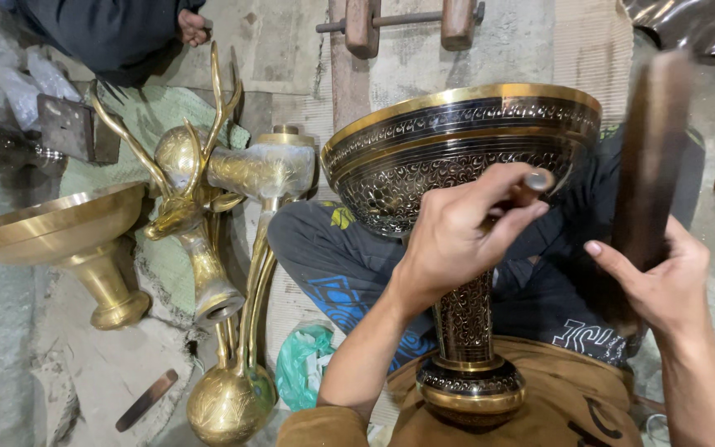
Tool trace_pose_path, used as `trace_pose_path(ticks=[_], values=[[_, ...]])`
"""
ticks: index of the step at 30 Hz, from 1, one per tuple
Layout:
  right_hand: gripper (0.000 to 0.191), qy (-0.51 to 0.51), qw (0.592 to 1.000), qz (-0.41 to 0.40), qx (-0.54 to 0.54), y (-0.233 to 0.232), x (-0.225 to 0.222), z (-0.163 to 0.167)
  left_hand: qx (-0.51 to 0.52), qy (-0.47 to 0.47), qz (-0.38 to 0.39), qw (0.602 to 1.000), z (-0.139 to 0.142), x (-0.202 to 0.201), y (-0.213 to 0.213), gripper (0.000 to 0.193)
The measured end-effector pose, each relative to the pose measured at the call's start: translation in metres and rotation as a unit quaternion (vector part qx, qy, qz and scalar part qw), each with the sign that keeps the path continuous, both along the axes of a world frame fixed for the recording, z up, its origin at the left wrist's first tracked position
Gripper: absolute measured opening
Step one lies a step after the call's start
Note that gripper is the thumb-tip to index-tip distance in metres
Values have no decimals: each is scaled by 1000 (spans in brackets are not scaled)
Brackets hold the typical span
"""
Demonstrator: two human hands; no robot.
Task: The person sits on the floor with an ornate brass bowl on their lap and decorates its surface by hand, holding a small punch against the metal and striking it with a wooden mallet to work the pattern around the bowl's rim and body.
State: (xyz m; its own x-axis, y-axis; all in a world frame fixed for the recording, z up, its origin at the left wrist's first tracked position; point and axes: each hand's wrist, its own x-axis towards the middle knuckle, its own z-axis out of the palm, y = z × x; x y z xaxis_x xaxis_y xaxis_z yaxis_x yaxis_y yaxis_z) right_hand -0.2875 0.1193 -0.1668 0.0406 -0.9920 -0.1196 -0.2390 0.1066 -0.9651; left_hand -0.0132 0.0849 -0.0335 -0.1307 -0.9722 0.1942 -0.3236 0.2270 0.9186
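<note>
The left hand (457, 232) has its grip closed round a short metal punch (531, 186), fingers curled and the tip set against the dark engraved wall of the goblet (457, 149) just under its gold rim. The right hand (664, 285) is clamped on a flat dark wooden mallet (651, 157), raised and blurred, beside the bowl's right side. The goblet stands upright on its patterned stem, its round foot (469, 389) resting in the person's lap on brown cloth (573, 397), between the knees.

To do this well, the punch likely wants to sit square to the curved wall so a blow does not skid across the pattern. The foot probably needs firm bracing, since the tall bowl could rock. Light, even taps would suit such fine scrollwork.

On the floor at the left lie a brass deer head (184, 186), a plain brass bowl (59, 228) and a brass hammer-shaped piece (262, 170). At the top left corner another person's hand (192, 26) shows.
</note>
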Motion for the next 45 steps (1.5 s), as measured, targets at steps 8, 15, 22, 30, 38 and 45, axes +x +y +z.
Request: trace_pose_path(ticks=[8, 15, 22, 30, 38, 45], values=[[20, -199, 979, -52, 20, 2, 1, 6, 8, -16, -35, 999, 0, 1, -4, 35], [17, -176, 984, -27, 29, 8, 0, 2, -16, -20, -31, 999, -3, 4, -5, 35], [22, 8, 999, -16, 29, 9, 2, 5, -9, -1, -6, 1000, -10, -2, -4, 34], [29, -37, 999, -25, 18, 7, 0, 16, -23, -10, 13, 1000, -5, -3, -11, 32], [27, 140, 990, -3, -35, -1, -25, 13, -39, 11, 22, 999, 0, -10, -18, 27], [41, 300, 950, 17, -83, -18, -28, 45, -78, -2, 52, 996, -3, -12, -21, 29]])
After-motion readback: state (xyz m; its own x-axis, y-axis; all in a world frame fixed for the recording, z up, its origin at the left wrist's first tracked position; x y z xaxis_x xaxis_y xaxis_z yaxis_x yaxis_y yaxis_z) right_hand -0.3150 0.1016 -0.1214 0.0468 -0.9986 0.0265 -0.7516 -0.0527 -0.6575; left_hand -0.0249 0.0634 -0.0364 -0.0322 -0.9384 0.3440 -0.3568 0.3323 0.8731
